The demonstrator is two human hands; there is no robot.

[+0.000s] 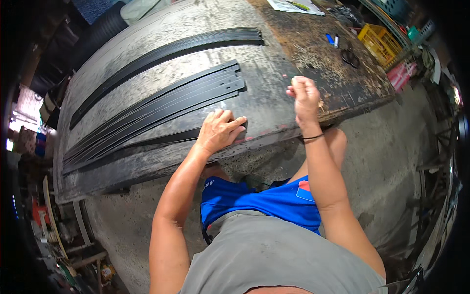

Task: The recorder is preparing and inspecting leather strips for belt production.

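Observation:
My left hand (221, 131) lies over the end of a single black strip (176, 137) near the table's front edge, its fingers pressing on it and largely covering that end. To its right, my right hand (306, 95) is raised over the table with the fingers curled into a pinch. Whatever sits between those fingertips is too small to make out. Just beyond my left hand lies a fanned stack of long black strips (196, 93), with small slots near their right ends. A second bundle of black strips (196, 40) lies farther back.
The worn table (274, 66) has a rough brown wooden part at right. On it are scissors (350, 58), blue markers (333, 40) and a paper sheet (289, 6). A yellow crate (379, 44) stands beyond the right edge. My knees are close under the front edge.

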